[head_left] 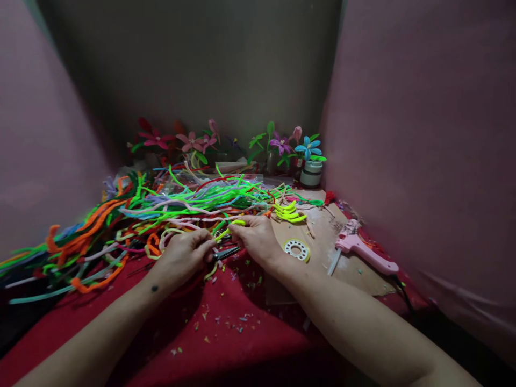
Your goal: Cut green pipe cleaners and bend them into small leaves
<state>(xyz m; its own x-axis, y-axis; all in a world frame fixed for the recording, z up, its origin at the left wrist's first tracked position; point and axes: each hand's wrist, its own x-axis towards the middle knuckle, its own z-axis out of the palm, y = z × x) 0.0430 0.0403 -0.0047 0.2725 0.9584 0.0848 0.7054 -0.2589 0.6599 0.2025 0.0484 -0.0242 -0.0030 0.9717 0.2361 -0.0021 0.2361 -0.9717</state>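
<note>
Between my two hands runs a yellow pipe cleaner [222, 235], its upper end bent near my right fingers. My left hand [186, 251] pinches the lower end, fingers closed. My right hand [255, 236] is closed on the upper part, thumb and forefinger together. Just below them a pair of scissors [226, 253] lies on the red cloth, partly hidden by my left hand. Several bent yellow pipe cleaner pieces [288, 212] rest on the cardboard beyond my right hand.
A heap of coloured pipe cleaners [201, 199] spreads behind and left. On the cardboard [322, 226] are a white tape roll [296, 250] and a pink glue gun [365, 250]. Pipe cleaner flowers [307, 148] stand along the back wall. Small clippings dot the red cloth [226, 344].
</note>
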